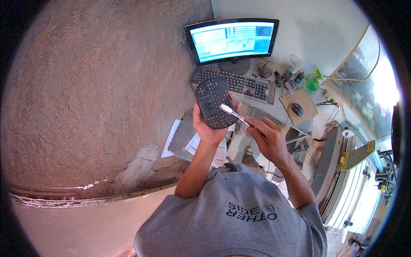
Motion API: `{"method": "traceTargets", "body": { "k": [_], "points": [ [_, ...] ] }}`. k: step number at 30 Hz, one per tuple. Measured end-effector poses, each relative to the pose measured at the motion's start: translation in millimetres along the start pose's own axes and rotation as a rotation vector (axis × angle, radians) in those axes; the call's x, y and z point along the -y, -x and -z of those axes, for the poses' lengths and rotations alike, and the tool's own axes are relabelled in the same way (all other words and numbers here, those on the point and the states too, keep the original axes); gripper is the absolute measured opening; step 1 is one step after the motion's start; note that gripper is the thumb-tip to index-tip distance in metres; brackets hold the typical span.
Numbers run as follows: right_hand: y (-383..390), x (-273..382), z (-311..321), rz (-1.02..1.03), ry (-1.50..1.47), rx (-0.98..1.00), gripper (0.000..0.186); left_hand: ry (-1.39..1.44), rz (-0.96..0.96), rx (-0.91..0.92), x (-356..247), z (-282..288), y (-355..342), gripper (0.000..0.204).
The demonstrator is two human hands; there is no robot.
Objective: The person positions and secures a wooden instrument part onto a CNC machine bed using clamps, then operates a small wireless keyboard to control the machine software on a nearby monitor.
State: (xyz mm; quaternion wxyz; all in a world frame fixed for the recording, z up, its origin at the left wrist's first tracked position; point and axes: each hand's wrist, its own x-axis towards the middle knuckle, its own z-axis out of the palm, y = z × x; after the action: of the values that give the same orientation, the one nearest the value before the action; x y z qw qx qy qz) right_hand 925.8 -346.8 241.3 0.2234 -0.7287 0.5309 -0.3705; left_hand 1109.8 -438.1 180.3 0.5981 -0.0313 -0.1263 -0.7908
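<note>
Right hand (269, 139): fingers closed around the handle of a toothbrush (239, 118), I can see from here.
Toothbrush head: pale, lying over the keys just right of the touchpad (209, 107); whether it presses on them I cannot tell.
Left hand (209, 130): gripping a black handheld mini keyboard (219, 91) from below, fingers showing past its right edge.
Mini keyboard: resting in that left grip, keys up, tilted slightly, out in front of the person's chest.
Just beyond the grip: a dusty full-size keyboard (256, 88), partly hidden by the smaller one.
Farther beyond: a lit computer monitor (231, 39) on a round dark base.
Right of the grip: a black computer mouse (297, 109) on a tan pad (311, 103); past them a green spray bottle (313, 83).
Left and below the grip: loose papers (169, 139), near a rough brown wall (102, 85).
Nearest the person: a grey T-shirt (231, 214) across the shoulders.
</note>
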Motion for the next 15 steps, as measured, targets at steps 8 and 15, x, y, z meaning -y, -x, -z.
{"method": "traceTargets", "body": {
  "k": [8,15],
  "points": [
    [7.3,-9.4,-2.6,0.09,-0.016,0.107,0.028,0.002,-0.005,-0.088,2.3,-4.2,-4.2,0.072],
    [0.3,-5.3,4.8,0.068,0.018,0.114,0.03,-0.062,0.001,-0.1,5.0,-1.2,-5.7,0.071]
  ]
}}
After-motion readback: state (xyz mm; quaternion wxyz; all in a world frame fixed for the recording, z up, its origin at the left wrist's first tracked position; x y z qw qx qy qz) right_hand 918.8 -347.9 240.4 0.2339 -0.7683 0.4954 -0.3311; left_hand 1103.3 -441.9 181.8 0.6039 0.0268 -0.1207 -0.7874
